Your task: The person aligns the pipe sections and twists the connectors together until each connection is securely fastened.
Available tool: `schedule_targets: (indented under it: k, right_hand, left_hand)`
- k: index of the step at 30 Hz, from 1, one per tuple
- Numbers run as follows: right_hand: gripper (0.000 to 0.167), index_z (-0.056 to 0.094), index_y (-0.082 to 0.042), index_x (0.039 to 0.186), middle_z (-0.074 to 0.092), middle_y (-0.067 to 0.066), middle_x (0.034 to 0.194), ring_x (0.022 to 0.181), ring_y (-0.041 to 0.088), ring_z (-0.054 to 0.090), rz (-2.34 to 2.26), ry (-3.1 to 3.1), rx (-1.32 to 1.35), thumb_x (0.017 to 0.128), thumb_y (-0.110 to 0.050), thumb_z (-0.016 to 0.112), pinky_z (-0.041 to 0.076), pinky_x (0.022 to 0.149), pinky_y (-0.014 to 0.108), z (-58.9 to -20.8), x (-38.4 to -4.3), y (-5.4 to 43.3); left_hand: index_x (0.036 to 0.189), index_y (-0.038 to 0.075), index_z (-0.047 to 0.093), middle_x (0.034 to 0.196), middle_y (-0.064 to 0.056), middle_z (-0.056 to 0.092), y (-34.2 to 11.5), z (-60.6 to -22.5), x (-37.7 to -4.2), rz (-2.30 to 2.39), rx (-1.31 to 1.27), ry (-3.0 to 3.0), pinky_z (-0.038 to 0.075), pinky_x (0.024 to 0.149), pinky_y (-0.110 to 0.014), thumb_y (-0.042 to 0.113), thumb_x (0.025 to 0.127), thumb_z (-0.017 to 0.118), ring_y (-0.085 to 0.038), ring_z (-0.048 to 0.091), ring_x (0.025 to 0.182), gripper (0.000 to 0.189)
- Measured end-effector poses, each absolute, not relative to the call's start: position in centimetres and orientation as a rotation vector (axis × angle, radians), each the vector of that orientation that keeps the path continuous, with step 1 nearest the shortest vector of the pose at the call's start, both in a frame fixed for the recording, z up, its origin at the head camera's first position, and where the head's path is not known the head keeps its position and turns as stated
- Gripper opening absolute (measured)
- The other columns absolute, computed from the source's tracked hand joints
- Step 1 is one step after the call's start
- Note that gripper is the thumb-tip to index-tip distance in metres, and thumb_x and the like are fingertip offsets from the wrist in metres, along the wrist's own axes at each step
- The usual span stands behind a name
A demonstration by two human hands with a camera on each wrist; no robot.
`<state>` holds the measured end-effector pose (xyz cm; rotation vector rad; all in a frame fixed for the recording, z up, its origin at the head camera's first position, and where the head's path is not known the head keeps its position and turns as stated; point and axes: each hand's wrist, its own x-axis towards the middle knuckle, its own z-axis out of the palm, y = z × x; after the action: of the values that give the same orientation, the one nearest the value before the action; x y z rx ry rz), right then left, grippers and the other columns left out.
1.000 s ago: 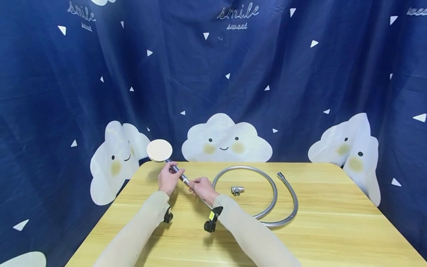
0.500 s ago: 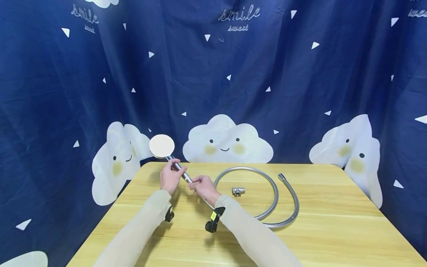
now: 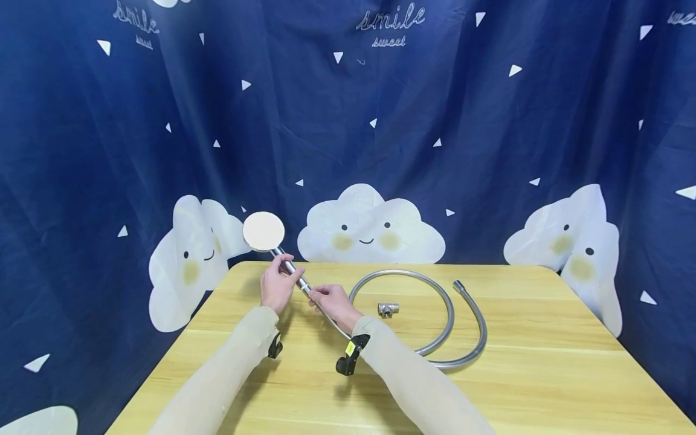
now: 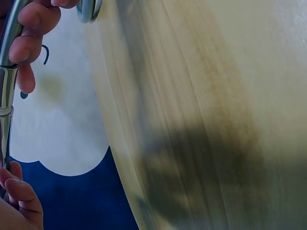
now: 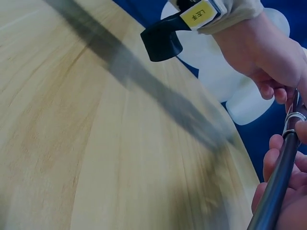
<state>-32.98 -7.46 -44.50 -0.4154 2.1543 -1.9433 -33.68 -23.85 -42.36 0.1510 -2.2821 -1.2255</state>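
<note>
Nearest the camera, two sleeved forearms are stretched out over the wooden table (image 3: 544, 374), each with a small black wrist camera strapped on. The right hand (image 3: 333, 304) is curled around the end of the metal hose (image 3: 451, 314) where it meets the handle of the shower head (image 3: 263, 232); its grip is closed on that joint. Just beyond, the left hand (image 3: 277, 287) is wrapped around the chrome handle, gripping it firmly, and the head is held tilted up above the table's far left edge, its round pale face turned toward the camera.

The joint is judged best handled with the handle kept steady in the left hand while the hose end is kept in line with it, so that the threads are not crossed.

To the right, the rest of the hose is laid in a loose loop on the table, and a small metal fitting (image 3: 387, 310) is seen inside that loop. No containers are seen. Behind the table a blue cloud-printed curtain (image 3: 489, 121) is hung.
</note>
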Motion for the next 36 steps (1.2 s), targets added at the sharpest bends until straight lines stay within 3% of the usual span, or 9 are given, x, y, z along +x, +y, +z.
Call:
schedule_targets:
  k: [4, 8, 14, 20, 23, 28, 32, 36]
  right_hand:
    - [0.018, 0.069, 0.001, 0.102, 0.074, 0.016, 0.089, 0.083, 0.032, 0.067, -1.993, 2.113, -0.382, 0.095, -0.015, 0.066, 0.055, 0.076, 0.039, -44.39, -33.17, -7.43]
    - [0.018, 0.070, 0.000, 0.100, 0.074, 0.014, 0.087, 0.086, 0.035, 0.068, -1.986, 2.128, -0.371, 0.096, -0.017, 0.066, 0.056, 0.078, 0.042, -44.17, -33.15, -7.44]
    - [0.021, 0.072, 0.000, 0.100, 0.075, 0.014, 0.088, 0.089, 0.039, 0.068, -1.974, 2.145, -0.370, 0.097, -0.019, 0.066, 0.054, 0.070, 0.034, -44.11, -33.09, -7.46]
    - [0.019, 0.071, 0.001, 0.098, 0.074, 0.018, 0.092, 0.078, 0.029, 0.067, -2.005, 2.116, -0.368, 0.086, -0.013, 0.075, 0.057, 0.074, 0.040, -44.39, -33.28, -7.47]
    - [0.019, 0.072, 0.002, 0.100, 0.074, 0.018, 0.093, 0.074, 0.024, 0.064, -1.990, 2.132, -0.398, 0.087, -0.012, 0.073, 0.056, 0.074, 0.040, -44.44, -33.32, -7.46]
    - [0.024, 0.073, 0.004, 0.107, 0.072, 0.010, 0.085, 0.071, 0.017, 0.059, -1.951, 2.155, -0.438, 0.095, -0.016, 0.066, 0.048, 0.065, 0.028, -44.41, -33.18, -7.36]
    - [0.025, 0.071, 0.005, 0.109, 0.072, 0.015, 0.088, 0.074, 0.020, 0.062, -1.987, 2.105, -0.427, 0.097, -0.015, 0.064, 0.050, 0.068, 0.030, -44.38, -33.11, -7.33]
    - [0.017, 0.069, 0.003, 0.102, 0.072, 0.016, 0.088, 0.081, 0.029, 0.066, -2.030, 2.084, -0.397, 0.095, -0.013, 0.066, 0.054, 0.075, 0.037, -44.41, -33.18, -7.41]
  left_hand:
    - [0.121, 0.020, 0.063, 0.092, -0.007, 0.067, -23.68, -42.25, -33.84, -1.213, 0.148, -2.280, 0.042, 0.072, -0.033, 0.036, 0.086, 0.079, -0.021, 0.059, 0.077, 0.041]
    - [0.121, 0.020, 0.064, 0.091, -0.007, 0.067, -23.55, -42.11, -33.92, -1.216, 0.150, -2.275, 0.042, 0.072, -0.033, 0.035, 0.087, 0.079, -0.021, 0.059, 0.077, 0.041]
    - [0.121, 0.019, 0.064, 0.092, -0.008, 0.067, -23.55, -42.12, -33.94, -1.230, 0.151, -2.264, 0.042, 0.071, -0.033, 0.032, 0.087, 0.079, -0.022, 0.058, 0.076, 0.040]
    - [0.119, 0.018, 0.064, 0.090, -0.008, 0.067, -23.45, -42.13, -33.93, -1.233, 0.150, -2.242, 0.041, 0.071, -0.034, 0.030, 0.087, 0.080, -0.023, 0.057, 0.075, 0.038]
    - [0.119, 0.018, 0.064, 0.091, -0.008, 0.067, -23.42, -42.13, -33.90, -1.244, 0.160, -2.234, 0.041, 0.071, -0.034, 0.030, 0.086, 0.080, -0.022, 0.057, 0.074, 0.038]
    - [0.118, 0.019, 0.064, 0.091, -0.008, 0.068, -23.49, -42.22, -33.82, -1.288, 0.173, -2.212, 0.041, 0.069, -0.034, 0.029, 0.086, 0.080, -0.020, 0.056, 0.069, 0.038]
    - [0.118, 0.019, 0.065, 0.091, -0.008, 0.068, -23.42, -42.13, -33.69, -1.295, 0.168, -2.204, 0.041, 0.068, -0.034, 0.029, 0.086, 0.081, -0.019, 0.055, 0.067, 0.037]
    - [0.118, 0.019, 0.065, 0.090, -0.008, 0.068, -23.29, -42.01, -33.56, -1.285, 0.169, -2.203, 0.041, 0.067, -0.033, 0.031, 0.086, 0.080, -0.018, 0.055, 0.066, 0.037]
